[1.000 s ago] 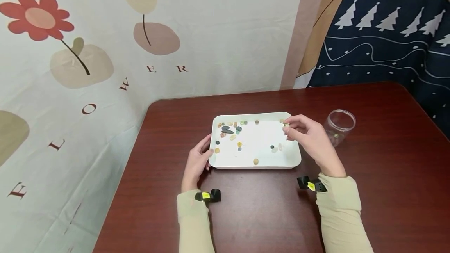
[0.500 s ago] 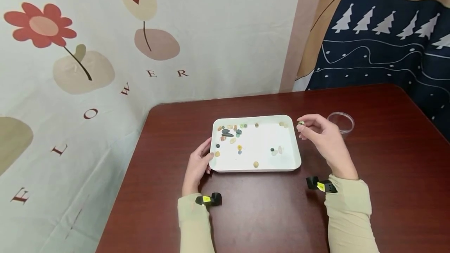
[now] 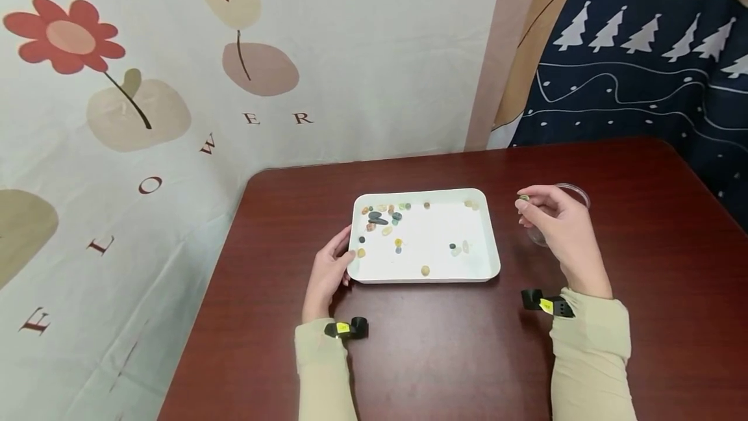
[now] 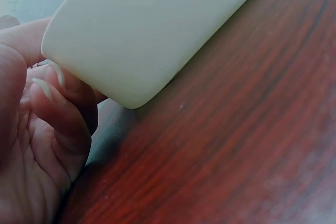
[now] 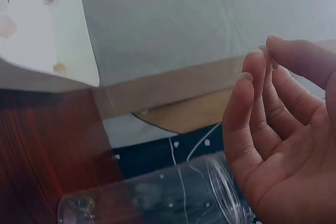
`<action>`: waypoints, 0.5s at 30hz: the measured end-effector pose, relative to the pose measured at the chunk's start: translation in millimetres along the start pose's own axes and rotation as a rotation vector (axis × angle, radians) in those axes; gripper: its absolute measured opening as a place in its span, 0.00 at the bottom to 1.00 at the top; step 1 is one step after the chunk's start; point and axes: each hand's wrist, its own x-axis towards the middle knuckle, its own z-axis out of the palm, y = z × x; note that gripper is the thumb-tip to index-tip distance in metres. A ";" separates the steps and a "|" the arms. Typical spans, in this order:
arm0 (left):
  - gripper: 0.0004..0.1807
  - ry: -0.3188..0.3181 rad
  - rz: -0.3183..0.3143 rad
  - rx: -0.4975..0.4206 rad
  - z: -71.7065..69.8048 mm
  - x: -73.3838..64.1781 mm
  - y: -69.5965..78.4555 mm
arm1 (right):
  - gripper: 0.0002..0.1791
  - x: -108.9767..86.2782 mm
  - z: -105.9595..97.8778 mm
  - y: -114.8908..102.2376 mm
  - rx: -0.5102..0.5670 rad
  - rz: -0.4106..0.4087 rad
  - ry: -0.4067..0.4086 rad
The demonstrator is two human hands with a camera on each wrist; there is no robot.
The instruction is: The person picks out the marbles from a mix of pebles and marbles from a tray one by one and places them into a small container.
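A white tray (image 3: 426, 229) lies on the table with several small coloured stones in it. My left hand (image 3: 326, 273) grips the tray's left edge, thumb over the rim; in the left wrist view its other fingers (image 4: 60, 108) curl below the corner. My right hand (image 3: 562, 226) pinches a small greenish stone (image 3: 523, 198) between thumb and fingertips, off the tray's right side. Behind that hand stands a clear jar (image 5: 152, 195), partly hidden in the head view. A few stones (image 5: 84, 204) show at its bottom in the right wrist view.
Dark pebbles (image 3: 378, 221) cluster with other stones toward the tray's back left. A round tan stone (image 3: 425, 270) lies near its front wall. The reddish-brown table (image 3: 432, 356) ends at a flower-printed cloth (image 3: 374, 51) behind.
My right hand has lifted the greenish stone from the tray's back right corner and carried it rightward, up to the jar. My left hand has stayed on the tray's edge.
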 end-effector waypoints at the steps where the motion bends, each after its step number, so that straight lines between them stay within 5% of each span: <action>1: 0.28 0.000 -0.005 0.001 0.5 0.2 0.5 | 0.22 -0.1 -1.8 0.5 0.000 -0.002 0.011; 11: 0.29 0.002 -0.014 0.010 2.1 0.0 4.1 | 0.21 0.2 -17.2 8.9 0.036 -0.003 0.064; 15: 0.29 0.003 -0.019 -0.010 0.3 6.5 -5.8 | 0.21 0.0 -20.2 10.0 0.037 0.000 0.065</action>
